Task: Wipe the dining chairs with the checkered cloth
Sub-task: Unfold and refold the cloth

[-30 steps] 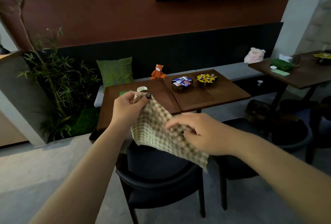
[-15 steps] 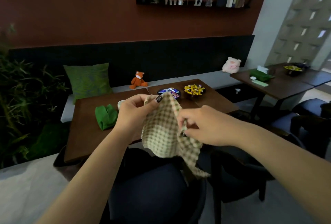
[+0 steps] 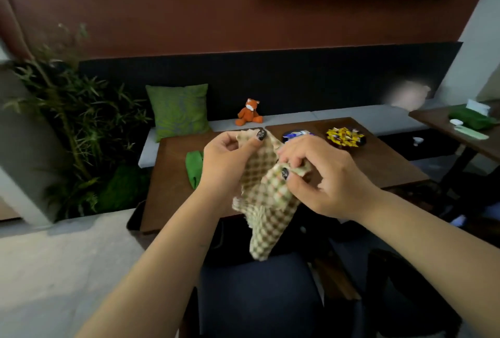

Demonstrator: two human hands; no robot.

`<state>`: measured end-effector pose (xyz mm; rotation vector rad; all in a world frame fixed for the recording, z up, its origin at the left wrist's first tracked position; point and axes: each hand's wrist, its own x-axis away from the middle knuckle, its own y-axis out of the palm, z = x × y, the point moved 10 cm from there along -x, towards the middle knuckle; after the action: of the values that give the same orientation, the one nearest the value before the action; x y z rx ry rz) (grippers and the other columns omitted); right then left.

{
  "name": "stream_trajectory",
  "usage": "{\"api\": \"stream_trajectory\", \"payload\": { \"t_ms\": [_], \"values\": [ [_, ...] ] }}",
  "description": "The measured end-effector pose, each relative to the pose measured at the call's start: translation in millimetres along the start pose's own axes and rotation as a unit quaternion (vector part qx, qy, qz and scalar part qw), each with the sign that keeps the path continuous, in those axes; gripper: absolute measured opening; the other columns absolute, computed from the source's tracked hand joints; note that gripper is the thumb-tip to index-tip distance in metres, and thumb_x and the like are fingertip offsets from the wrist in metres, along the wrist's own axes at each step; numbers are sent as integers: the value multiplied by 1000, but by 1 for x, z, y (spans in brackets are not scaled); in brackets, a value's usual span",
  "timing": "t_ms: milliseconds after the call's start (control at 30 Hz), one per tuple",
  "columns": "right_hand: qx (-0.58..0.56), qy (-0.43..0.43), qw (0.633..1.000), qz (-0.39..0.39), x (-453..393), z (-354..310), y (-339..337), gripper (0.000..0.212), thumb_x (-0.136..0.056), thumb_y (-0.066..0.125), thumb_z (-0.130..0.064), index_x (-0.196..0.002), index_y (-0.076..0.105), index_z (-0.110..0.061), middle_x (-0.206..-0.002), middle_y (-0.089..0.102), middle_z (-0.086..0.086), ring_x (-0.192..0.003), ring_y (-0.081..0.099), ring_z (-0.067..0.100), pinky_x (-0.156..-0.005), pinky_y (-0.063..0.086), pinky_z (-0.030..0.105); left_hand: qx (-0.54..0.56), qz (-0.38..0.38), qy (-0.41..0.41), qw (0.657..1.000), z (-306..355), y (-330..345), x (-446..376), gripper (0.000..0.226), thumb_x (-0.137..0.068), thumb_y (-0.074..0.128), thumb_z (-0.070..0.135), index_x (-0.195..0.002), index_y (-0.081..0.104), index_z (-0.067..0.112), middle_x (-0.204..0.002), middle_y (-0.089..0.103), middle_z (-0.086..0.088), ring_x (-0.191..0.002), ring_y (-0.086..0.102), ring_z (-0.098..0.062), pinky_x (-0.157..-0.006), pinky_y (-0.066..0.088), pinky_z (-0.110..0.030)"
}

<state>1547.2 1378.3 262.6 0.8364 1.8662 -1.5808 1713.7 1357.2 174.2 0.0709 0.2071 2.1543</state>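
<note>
The checkered cloth [image 3: 263,202] is held up in the air between both hands, above the near edge of the wooden table [image 3: 173,197] and over the dark dining chair [image 3: 259,297] that stands just in front of the person. It looks thin, light and very soft: it folds on itself and its lower part hangs down in a loose point, without any stiffness. I judge that it will not slip easily, because the weave looks a little rough, and it cannot break. For wiping, it is probably best to gather it into a flat pad in one palm, not to hold it only by a corner (a hanging end would drag over the seat and do little).

The left hand [image 3: 230,164] pinches the upper edge of the cloth: the thumb with the dark nail presses on the fabric, and the other fingers [image 3: 226,143] are curled behind it. The right hand [image 3: 324,175] has its fingers bent close together and holds a bunched fold of the cloth between thumb and fingertips, just beside the left hand. Both hands are therefore nearly closed on the fabric, and neither touches the chair or the table.

A folded green cloth [image 3: 194,164] lies on the table, to the left of the hands.
</note>
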Motion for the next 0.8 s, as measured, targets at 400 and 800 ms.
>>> {"api": "stream_trajectory", "payload": {
  "t_ms": [400, 800],
  "values": [
    [-152, 14, 983, 106, -29, 53, -11, 11, -81, 67, -1, -82, 57, 0, -84, 64, 9, -82, 64, 26, -71, 51, 44, 20, -56, 136, 989, 46, 9, 6, 9, -76, 74, 22, -78, 74, 14, -78, 73, -7, -71, 65, -16, -60, 53, -22],
    [-265, 177, 946, 52, 0, 144, -20, 14, -82, 70, -4, -86, 57, -7, -88, 66, 1, -85, 64, 13, -75, 54, 34, -108, -85, 143, 980, 36, 71, -4, 21, -73, 74, 14, -93, 75, 6, -91, 76, -5, -85, 72, -12, -70, 54, -17]
  ]
}}
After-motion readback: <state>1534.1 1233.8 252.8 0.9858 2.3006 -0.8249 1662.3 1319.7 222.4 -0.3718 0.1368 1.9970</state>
